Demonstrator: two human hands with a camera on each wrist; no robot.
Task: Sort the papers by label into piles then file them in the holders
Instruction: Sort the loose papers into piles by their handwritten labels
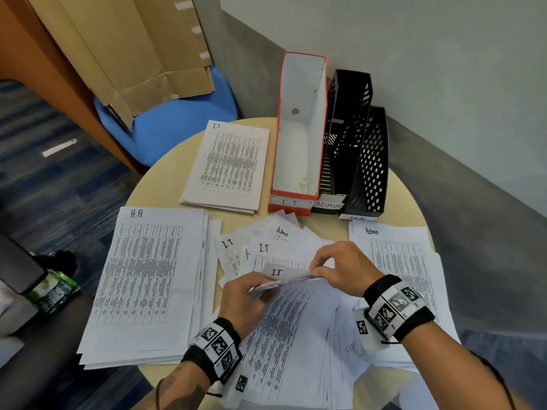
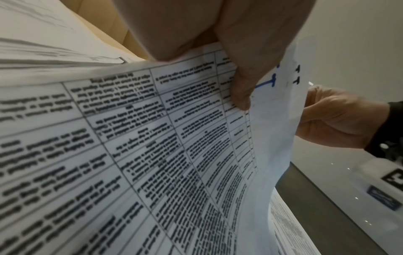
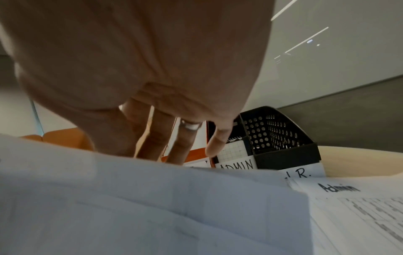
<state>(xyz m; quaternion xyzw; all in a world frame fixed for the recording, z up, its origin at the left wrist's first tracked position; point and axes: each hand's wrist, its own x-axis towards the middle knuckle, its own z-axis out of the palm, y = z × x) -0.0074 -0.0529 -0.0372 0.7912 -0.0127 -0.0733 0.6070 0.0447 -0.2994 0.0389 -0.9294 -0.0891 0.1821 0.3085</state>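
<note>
Both hands hold a bundle of printed sheets (image 1: 296, 321) over the table's near edge. My left hand (image 1: 254, 288) grips the bundle's top left edge, thumb on the print (image 2: 240, 89). My right hand (image 1: 315, 270) pinches the curled top corner of the uppermost sheet, labelled I.T (image 1: 284, 273). Sorted piles lie around: I.T pile (image 1: 228, 167) at the back, H.R pile (image 1: 142, 276) on the left, Admin pile (image 1: 396, 261) on the right. A loose mixed heap (image 1: 275, 238) lies in the middle. Three holders stand at the back: orange I.T holder (image 1: 299, 137), black ADMIN holder (image 1: 343, 137), black H.R holder (image 1: 371, 167).
The round beige table (image 1: 165, 173) stands against a grey wall. A blue chair (image 1: 177, 119) with flattened cardboard (image 1: 133, 48) sits behind it on the left. A green packet (image 1: 53, 288) lies at the far left.
</note>
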